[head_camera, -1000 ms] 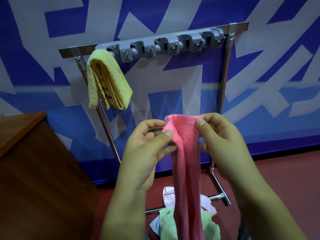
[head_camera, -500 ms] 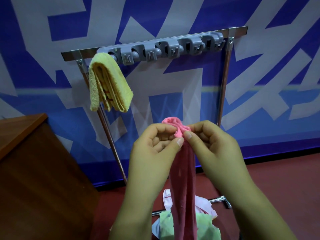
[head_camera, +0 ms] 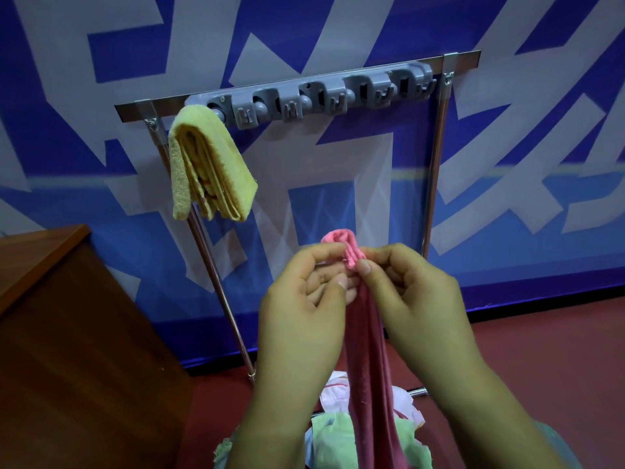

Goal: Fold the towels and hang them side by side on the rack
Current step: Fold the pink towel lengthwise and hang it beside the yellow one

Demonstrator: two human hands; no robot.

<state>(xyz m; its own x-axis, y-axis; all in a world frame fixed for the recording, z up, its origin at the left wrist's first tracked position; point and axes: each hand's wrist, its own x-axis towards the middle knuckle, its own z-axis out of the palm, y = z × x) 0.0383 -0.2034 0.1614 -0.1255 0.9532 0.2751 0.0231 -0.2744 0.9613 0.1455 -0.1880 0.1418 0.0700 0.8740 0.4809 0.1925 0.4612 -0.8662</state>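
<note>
a blue wall with broad grey-white angular shapes is filling the far side, a dark strip running along its base. a reddish-brown floor is spreading below at right. a brown wooden cabinet is standing near left

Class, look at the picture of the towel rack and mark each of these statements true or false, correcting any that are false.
1. A yellow towel hangs at the left end of the rack. True.
2. The pink towel lies flat on the wooden cabinet. False: both hands hold it up.
3. The left hand and right hand pinch the pink towel's top. True.
4. Two towels hang on the rack. False: only the yellow one.
</note>
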